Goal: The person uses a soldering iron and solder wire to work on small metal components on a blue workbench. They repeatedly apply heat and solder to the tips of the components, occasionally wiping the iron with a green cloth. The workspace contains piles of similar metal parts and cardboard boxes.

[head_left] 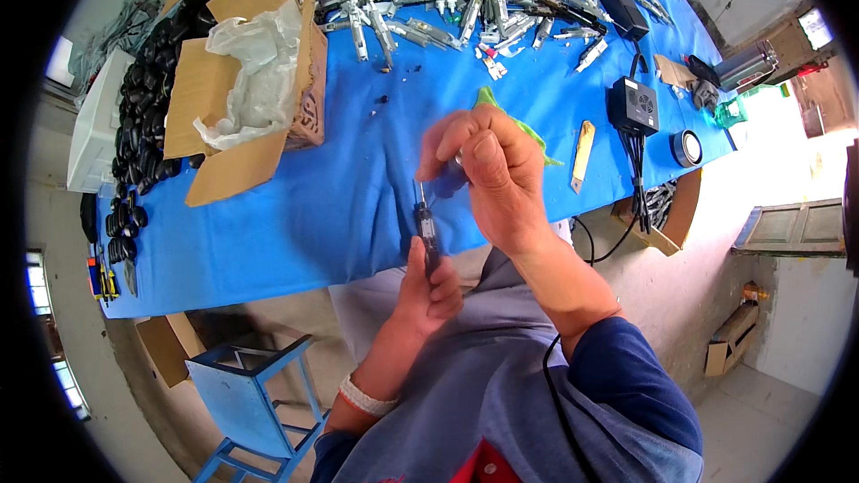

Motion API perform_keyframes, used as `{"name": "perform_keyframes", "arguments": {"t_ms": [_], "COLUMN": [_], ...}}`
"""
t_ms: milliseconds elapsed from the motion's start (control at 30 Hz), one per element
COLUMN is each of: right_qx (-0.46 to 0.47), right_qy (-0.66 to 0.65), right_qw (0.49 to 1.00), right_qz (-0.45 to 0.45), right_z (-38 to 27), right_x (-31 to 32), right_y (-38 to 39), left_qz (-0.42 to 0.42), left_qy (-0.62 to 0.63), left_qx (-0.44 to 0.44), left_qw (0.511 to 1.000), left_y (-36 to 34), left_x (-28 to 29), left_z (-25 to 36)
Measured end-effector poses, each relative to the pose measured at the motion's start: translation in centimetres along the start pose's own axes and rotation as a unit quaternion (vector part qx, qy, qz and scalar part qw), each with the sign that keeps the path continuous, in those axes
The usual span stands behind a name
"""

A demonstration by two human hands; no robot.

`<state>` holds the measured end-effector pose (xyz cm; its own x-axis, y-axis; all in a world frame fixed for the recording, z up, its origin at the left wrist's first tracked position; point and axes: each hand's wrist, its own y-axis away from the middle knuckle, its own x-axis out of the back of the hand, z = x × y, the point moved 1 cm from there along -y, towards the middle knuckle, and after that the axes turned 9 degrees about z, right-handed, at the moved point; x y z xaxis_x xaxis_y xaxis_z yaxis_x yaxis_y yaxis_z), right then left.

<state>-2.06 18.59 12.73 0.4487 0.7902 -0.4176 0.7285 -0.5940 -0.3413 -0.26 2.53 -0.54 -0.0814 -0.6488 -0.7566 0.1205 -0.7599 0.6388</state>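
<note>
My left hand is closed round a slim dark piece with a grey metal face, held upright over the table's near edge. A thin metal rod rises from its top toward the fingers of my right hand. That right hand is raised above and right of the piece, fingers curled together and partly blurred. Something dark blue shows under its fingers, too hidden to name. Behind the right hand, a bright green cloth lies on the blue tablecloth.
Silver metal parts heap at the back. An open cardboard box with a plastic bag stands left, beside many black pieces. To the right are a flat blade tool, a black fan box and a tape roll. A blue stool stands lower left.
</note>
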Motion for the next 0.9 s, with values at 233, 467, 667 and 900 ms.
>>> {"name": "perform_keyframes", "arguments": {"t_ms": [233,467,667,900], "right_qx": [0.082,0.005,-0.073,-0.131], "right_qy": [0.041,-0.007,-0.102,-0.105], "right_qw": [0.988,1.000,0.979,0.978], "right_qz": [0.123,0.030,-0.164,-0.122], "right_z": [0.8,0.9,1.4,1.6], "right_x": [-0.6,-0.9,-0.5,0.6], "right_y": [1.2,-0.9,-2.3,-2.7], "left_qz": [0.044,0.014,-0.023,-0.025], "left_qy": [-0.003,0.011,0.006,0.035], "left_qx": [0.023,0.034,0.027,0.028], "left_qw": [0.999,0.999,0.999,0.999], "left_y": [0.1,0.0,-0.1,-0.1], "left_x": [-0.5,0.0,0.3,0.0], "left_z": [0.2,0.0,-0.2,-0.1]}}
